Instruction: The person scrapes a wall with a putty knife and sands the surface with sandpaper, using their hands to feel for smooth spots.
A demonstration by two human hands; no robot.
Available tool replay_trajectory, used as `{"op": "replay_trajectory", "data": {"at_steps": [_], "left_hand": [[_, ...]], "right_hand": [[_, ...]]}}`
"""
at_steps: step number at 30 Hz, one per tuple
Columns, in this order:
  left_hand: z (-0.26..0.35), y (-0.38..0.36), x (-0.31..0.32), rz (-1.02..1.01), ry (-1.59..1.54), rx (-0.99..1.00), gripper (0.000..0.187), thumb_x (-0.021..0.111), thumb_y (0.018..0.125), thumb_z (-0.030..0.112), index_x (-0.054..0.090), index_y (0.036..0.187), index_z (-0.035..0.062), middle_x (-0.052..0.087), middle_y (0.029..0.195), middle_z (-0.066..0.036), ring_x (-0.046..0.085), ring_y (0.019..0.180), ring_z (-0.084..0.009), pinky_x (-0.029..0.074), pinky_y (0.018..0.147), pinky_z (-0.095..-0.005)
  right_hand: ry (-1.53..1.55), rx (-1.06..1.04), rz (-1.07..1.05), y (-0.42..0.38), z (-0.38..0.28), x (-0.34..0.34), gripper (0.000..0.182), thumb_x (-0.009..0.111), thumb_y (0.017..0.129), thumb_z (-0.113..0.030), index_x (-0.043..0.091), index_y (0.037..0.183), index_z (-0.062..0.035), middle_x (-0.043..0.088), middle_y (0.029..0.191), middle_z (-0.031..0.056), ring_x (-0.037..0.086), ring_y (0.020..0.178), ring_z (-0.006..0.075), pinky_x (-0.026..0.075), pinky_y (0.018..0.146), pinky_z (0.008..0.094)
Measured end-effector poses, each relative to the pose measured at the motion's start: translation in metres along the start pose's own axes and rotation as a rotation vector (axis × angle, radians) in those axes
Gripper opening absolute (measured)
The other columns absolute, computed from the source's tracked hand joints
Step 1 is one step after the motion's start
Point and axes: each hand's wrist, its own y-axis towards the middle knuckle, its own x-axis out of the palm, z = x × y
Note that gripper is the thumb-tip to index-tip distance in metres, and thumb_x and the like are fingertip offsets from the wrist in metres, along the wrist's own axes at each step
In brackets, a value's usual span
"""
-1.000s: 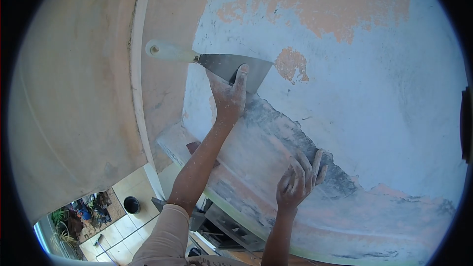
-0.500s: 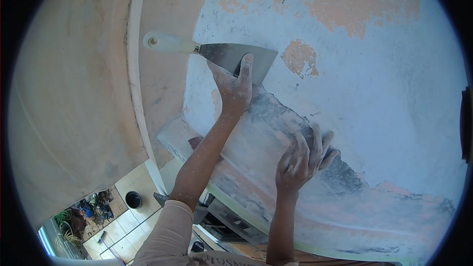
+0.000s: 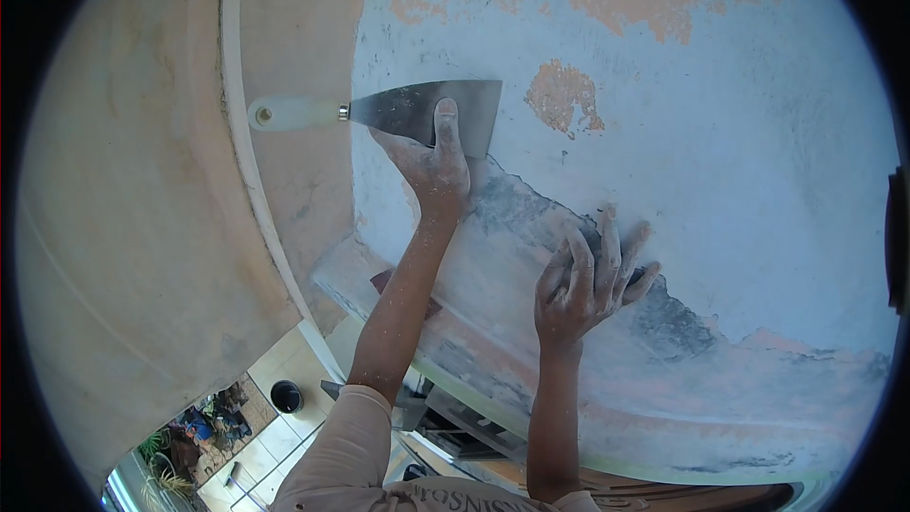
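Observation:
My left hand (image 3: 433, 166) grips a putty knife (image 3: 403, 106) by its wide metal blade, thumb on the front face and the other fingers hidden behind. The knife's whitish handle points left and its straight blade edge faces right, over the wall (image 3: 720, 180). Lower right, my right hand (image 3: 580, 289) has its fingers spread over the ragged edge of the grey bare patch (image 3: 668, 322). White dust coats both hands. A dark red piece (image 3: 381, 281), partly behind my left forearm, lies on the ledge.
White paint on the wall is broken by a peach patch (image 3: 563, 97). A pale strip (image 3: 234, 57) runs down the left, beside a beige wall (image 3: 133, 180). Below are a tiled floor (image 3: 256, 460), a black bucket (image 3: 286, 396) and a pile of mixed things (image 3: 223, 417).
The view has shifted a little. My left hand and the putty knife have moved left, and the blade sits more level. My right hand's fingers have spread and reach slightly higher on the wall.

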Motion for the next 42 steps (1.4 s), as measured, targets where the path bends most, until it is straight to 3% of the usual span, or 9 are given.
{"op": "replay_trajectory", "data": {"at_steps": [10, 17, 20, 23, 26, 27, 30, 33, 42], "left_hand": [[0.008, -0.001, -0.009, -0.084, 0.118, 0.074, 0.066, 0.06, 0.082, 0.006, 0.017, 0.131, -0.0076, 0.04, 0.116, -0.017, 0.042, 0.105, -0.0192, 0.036, 0.092, -0.0303], [0.019, -0.01, 0.003, -0.143, -0.221, -0.008, 0.071, 0.055, 0.083, 0.003, 0.006, 0.134, -0.0034, 0.04, 0.116, -0.019, 0.049, 0.105, -0.0255, 0.042, 0.09, -0.0352], [-0.002, 0.005, -0.003, -0.03, 0.046, 0.068, 0.072, 0.063, 0.081, 0.019, 0.017, 0.127, -0.0122, 0.042, 0.118, -0.026, 0.05, 0.103, -0.0307, 0.038, 0.092, -0.0391], [0.023, -0.013, 0.004, -0.123, -0.299, -0.117, 0.07, 0.062, 0.081, 0.017, 0.019, 0.128, -0.0124, 0.039, 0.12, -0.026, 0.043, 0.11, -0.0319, 0.032, 0.097, -0.0396], [0.017, -0.001, 0.002, -0.043, -0.129, -0.108, 0.068, 0.061, 0.082, 0.016, 0.02, 0.128, -0.0124, 0.038, 0.12, -0.026, 0.039, 0.112, -0.0328, 0.028, 0.099, -0.04], [0.017, -0.001, -0.003, -0.069, 0.141, 0.134, 0.068, 0.06, 0.083, 0.016, 0.019, 0.129, -0.0117, 0.038, 0.12, -0.025, 0.041, 0.11, -0.0329, 0.03, 0.098, -0.04], [0.024, -0.018, 0.006, -0.134, -0.299, -0.07, 0.068, 0.06, 0.083, 0.017, 0.02, 0.129, -0.0117, 0.039, 0.118, -0.023, 0.043, 0.109, -0.0327, 0.034, 0.095, -0.0388], [0.008, 0.0, 0.0, -0.068, -0.046, 0.008, 0.074, 0.06, 0.083, 0.014, 0.01, 0.132, -0.01, 0.04, 0.116, -0.024, 0.044, 0.108, -0.031, 0.038, 0.093, -0.0385], [0.029, -0.011, 0.01, 0.008, -0.043, 0.108, 0.067, 0.062, 0.082, 0.018, 0.023, 0.126, -0.0125, 0.04, 0.114, -0.022, 0.047, 0.102, -0.0254, 0.041, 0.088, -0.0354]], "right_hand": [[0.041, 0.001, -0.005, 0.002, -0.001, -0.006, 0.019, 0.057, 0.075, -0.002, 0.059, 0.077, -0.0204, 0.061, 0.112, -0.0014, 0.039, 0.124, 0.0317, 0.009, 0.109, 0.0488], [0.035, -0.011, 0.006, 0.0, 0.001, -0.003, 0.019, 0.055, 0.073, -0.003, 0.058, 0.078, -0.021, 0.06, 0.114, -0.0021, 0.039, 0.124, 0.0312, 0.008, 0.109, 0.0499], [0.028, -0.017, -0.002, -0.001, 0.003, -0.003, 0.019, 0.055, 0.072, -0.004, 0.058, 0.079, -0.0217, 0.059, 0.116, -0.0024, 0.039, 0.124, 0.031, 0.008, 0.108, 0.0503], [0.015, -0.014, 0.02, -0.001, 0.002, 0.0, 0.02, 0.055, 0.072, -0.004, 0.059, 0.08, -0.0222, 0.059, 0.116, -0.0021, 0.04, 0.124, 0.0309, 0.008, 0.108, 0.0503], [0.021, -0.011, 0.007, -0.002, 0.002, -0.001, 0.021, 0.055, 0.073, -0.004, 0.059, 0.081, -0.0229, 0.059, 0.116, -0.0014, 0.04, 0.123, 0.0307, 0.009, 0.108, 0.0504], [0.027, -0.005, 0.002, -0.002, 0.002, -0.002, 0.021, 0.055, 0.073, -0.005, 0.06, 0.082, -0.0231, 0.059, 0.116, -0.001, 0.041, 0.123, 0.0305, 0.009, 0.108, 0.0504], [0.022, 0.013, 0.036, -0.001, 0.0, 0.0, 0.021, 0.055, 0.074, -0.005, 0.06, 0.083, -0.0233, 0.059, 0.115, 0.0, 0.041, 0.123, 0.0308, 0.01, 0.108, 0.0505], [0.011, -0.005, 0.024, -0.001, 0.001, -0.001, 0.02, 0.054, 0.075, -0.005, 0.06, 0.083, -0.0231, 0.059, 0.114, 0.0008, 0.041, 0.123, 0.0311, 0.01, 0.108, 0.0505], [0.063, 0.001, 0.032, 0.001, -0.001, -0.004, 0.019, 0.055, 0.074, 0.0, 0.059, 0.077, -0.0184, 0.061, 0.111, 0.0029, 0.043, 0.121, 0.0339, 0.012, 0.107, 0.0503]]}}
